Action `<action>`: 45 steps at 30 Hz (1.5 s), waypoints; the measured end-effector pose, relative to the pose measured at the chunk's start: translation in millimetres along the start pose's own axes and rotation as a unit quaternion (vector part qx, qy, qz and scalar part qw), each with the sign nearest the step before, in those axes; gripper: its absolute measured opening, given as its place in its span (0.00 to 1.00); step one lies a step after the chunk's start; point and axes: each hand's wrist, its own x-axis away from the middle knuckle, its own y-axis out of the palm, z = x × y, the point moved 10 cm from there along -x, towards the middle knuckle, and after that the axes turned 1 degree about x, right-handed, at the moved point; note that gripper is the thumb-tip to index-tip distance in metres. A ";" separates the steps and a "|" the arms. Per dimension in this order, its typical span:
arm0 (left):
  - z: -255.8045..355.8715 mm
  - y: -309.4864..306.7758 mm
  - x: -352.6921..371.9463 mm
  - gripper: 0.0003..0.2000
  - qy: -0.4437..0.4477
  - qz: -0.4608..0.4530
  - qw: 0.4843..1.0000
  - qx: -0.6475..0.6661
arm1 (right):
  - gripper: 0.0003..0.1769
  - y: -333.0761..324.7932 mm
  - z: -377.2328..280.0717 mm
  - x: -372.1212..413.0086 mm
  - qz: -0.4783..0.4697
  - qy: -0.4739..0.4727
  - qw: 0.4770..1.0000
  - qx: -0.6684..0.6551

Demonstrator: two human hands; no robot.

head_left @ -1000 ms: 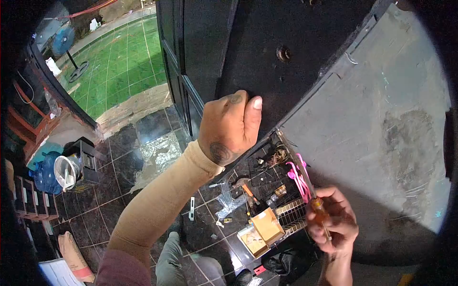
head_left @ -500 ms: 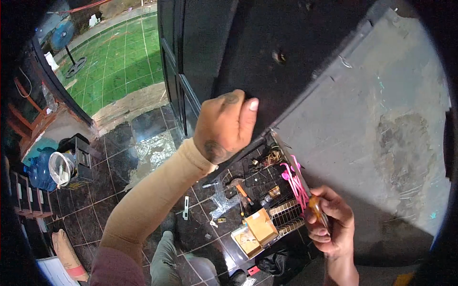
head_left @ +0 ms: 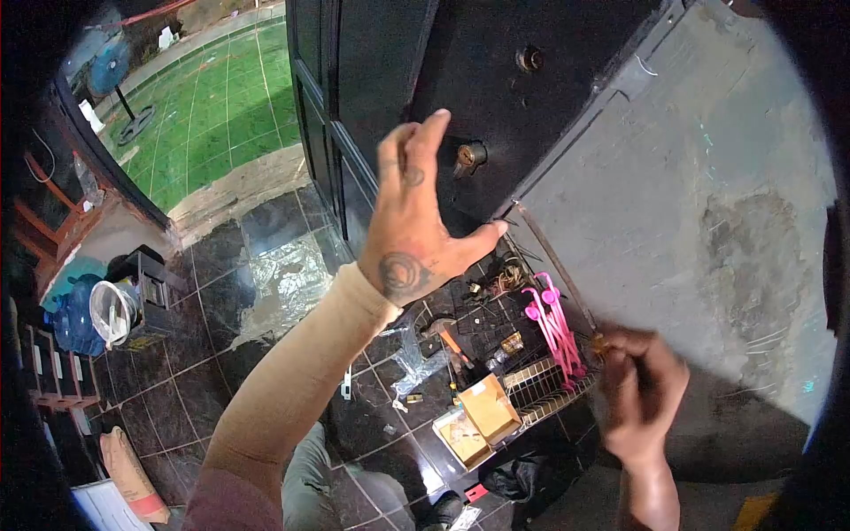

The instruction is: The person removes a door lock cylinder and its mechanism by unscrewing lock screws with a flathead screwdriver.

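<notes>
Head view: left hand (head_left: 412,239) spread open before black metal door (head_left: 496,80), near brass lock cylinder (head_left: 469,157); right hand (head_left: 642,403), blurred, curled round orange-handled screwdriver (head_left: 556,270) against grey concrete wall (head_left: 708,221); dark glossy floor tiles (head_left: 266,257) below.

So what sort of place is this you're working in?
Probably a house entrance under repair: a black door with a lock cylinder beside a bare plastered wall, with tools and cardboard boxes scattered on dark floor tiles.
</notes>
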 end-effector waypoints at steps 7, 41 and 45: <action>1.7 3.0 4.9 0.51 0.016 0.027 0.999 0.014 | 0.13 27.5 54.4 2.5 -0.068 0.301 0.726 -0.614; -21.6 -1.6 12.1 0.50 -0.081 0.018 0.993 0.078 | 0.20 12.6 -38.2 18.7 -0.013 -0.208 0.942 0.262; -20.0 -10.7 9.2 0.50 -0.062 0.022 0.995 0.079 | 0.22 23.1 -33.8 4.9 -0.044 -0.125 0.959 0.250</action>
